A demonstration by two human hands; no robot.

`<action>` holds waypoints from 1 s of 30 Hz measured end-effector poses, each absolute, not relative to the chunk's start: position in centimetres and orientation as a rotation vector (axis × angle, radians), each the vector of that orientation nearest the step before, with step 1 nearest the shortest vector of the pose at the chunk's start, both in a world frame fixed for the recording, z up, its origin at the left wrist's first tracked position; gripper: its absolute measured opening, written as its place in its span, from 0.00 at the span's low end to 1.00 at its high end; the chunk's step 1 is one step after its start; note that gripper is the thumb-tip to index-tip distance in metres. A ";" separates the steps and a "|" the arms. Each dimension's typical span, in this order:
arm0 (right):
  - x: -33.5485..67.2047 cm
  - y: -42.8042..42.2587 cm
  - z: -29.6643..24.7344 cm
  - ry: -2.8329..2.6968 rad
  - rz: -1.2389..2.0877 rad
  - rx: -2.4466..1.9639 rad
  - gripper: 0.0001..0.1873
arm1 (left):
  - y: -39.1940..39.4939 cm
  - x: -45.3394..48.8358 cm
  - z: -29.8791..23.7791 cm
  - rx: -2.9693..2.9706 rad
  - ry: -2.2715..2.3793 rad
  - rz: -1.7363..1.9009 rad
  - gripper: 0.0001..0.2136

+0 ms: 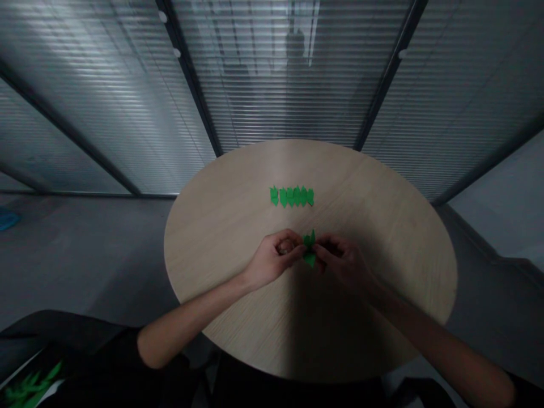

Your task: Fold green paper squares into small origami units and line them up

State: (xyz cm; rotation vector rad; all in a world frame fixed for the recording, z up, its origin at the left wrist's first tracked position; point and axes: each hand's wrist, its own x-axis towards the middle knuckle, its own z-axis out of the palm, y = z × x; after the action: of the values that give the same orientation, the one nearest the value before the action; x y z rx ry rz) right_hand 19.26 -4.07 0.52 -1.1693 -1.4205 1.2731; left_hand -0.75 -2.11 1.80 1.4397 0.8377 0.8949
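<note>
Fingers (295,253) of the left hand (272,262) and right hand (343,263) pinch a folded green paper shape (310,259) over a round table (382,238), near matching shapes (292,196).

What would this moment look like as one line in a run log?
left hand: holding green paper piece | right hand: fingers pinching it too | nearby: row of green paper pieces on round wood-grain table

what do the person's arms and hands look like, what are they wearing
The left hand and right hand are bare, with no gloves, and no ring or watch shows. The left forearm and right forearm are bare too. Each arm goes into a black sleeve: the left sleeve and the right sleeve.
</note>
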 end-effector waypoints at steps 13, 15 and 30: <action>20.0 -2.9 -0.4 -1.516 0.923 -1.312 0.16 | -0.2 -1.9 -0.2 2.076 1.148 0.881 0.06; 20.1 -2.7 -0.6 -1.527 0.901 -1.323 0.16 | 0.1 -2.0 -0.6 2.174 1.177 0.849 0.05; 21.7 -0.4 -1.7 -1.615 0.539 -1.446 0.17 | 1.7 -3.2 -0.4 2.177 1.410 0.940 0.13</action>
State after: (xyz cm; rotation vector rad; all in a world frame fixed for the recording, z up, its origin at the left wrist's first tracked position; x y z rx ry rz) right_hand 21.69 -0.41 -1.68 -1.4458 -1.6153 0.5386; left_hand -3.17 1.65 -0.36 2.1770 1.4101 0.9403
